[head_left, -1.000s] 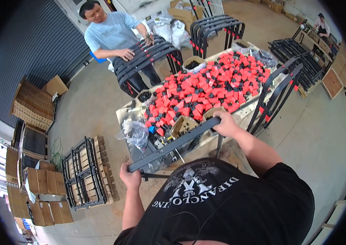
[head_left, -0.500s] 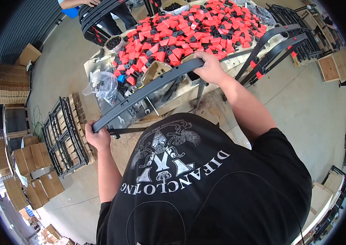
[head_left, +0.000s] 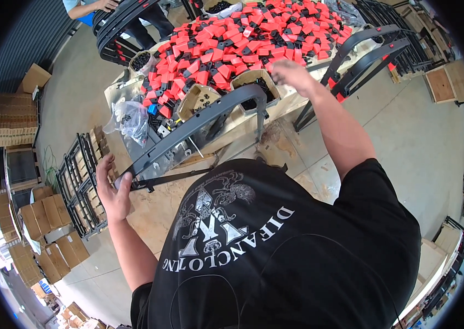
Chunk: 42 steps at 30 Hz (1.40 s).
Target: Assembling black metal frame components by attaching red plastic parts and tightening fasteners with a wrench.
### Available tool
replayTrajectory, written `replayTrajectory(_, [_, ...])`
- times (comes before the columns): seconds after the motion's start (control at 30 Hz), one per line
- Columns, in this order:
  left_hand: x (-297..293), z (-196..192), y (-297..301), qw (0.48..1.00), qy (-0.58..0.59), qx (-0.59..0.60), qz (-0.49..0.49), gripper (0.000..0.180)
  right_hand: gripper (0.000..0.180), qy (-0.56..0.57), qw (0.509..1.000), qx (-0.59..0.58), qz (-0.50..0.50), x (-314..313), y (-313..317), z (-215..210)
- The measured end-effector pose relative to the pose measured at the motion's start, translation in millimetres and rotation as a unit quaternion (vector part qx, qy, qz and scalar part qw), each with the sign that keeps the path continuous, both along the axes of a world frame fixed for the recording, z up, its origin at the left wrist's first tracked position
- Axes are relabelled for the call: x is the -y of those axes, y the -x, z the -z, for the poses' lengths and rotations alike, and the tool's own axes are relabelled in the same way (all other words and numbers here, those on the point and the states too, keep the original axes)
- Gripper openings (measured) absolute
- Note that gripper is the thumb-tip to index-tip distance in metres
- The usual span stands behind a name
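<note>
A dark grey bent tube frame stands on edge along the near side of the worktable, slanting from lower left to upper right. My left hand is beside its lower-left end, thumb and fingers spread, gripping nothing. Off the frame's curved right end, my right hand hovers with loosely parted fingers, a little blurred and holding nothing. Just behind the frame sit a box of black small parts and a box with a few black pieces. A large heap of red and black plastic pieces covers the table beyond.
A clear plastic bag lies at the table's left. Similar bent frames lean at the right. A co-worker's hand rests by stacked frames at upper left. Flat black frames lie on a pallet; cardboard boxes are farther left.
Both hands have let go of the tube frame. My left hand has shifted left and opened; my right hand has moved right, away from the curved end. The frame now sits slightly lower.
</note>
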<state>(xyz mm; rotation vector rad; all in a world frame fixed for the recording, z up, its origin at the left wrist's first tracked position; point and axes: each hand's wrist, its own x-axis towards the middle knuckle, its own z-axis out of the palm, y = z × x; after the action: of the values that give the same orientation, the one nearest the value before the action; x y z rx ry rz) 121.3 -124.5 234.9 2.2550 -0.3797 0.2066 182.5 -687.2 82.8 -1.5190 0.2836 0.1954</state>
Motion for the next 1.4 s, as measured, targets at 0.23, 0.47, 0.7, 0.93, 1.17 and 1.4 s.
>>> replayTrajectory(0.23, [78.2, 13.4, -36.3, 0.963, -0.252, -0.019, -0.09, 0.036, 0.048, 0.093, 0.973, 0.038, -0.207, -50.0, -54.0, 125.7])
replayTrajectory(0.47, [80.9, 6.1, -26.4, 0.958, -0.236, -0.101, -0.128, 0.035, 0.05, 0.502, 0.768, 0.102, -0.385, -58.7, -56.0, 97.9])
replayTrajectory(0.7, [87.7, 0.4, -16.5, 0.963, -0.22, -0.078, -0.135, 0.032, 0.053, 0.496, 0.757, 0.177, -0.386, -65.2, -50.2, 75.9])
replayTrajectory(0.93, [92.6, -1.6, -15.5, 0.962, -0.231, -0.067, -0.132, 0.029, 0.043, 0.487, 0.748, 0.174, -0.417, -62.9, -54.3, 96.3])
replayTrajectory(1.17, [94.0, -0.2, -19.7, 0.962, -0.229, -0.046, -0.14, 0.028, 0.035, 0.498, 0.708, 0.194, -0.462, -63.9, -60.2, 99.8])
replayTrajectory(1.4, [90.6, 2.6, -18.2, 0.966, -0.209, -0.032, -0.147, 0.029, 0.038, 0.462, 0.768, 0.102, -0.431, -64.2, -62.5, 86.4])
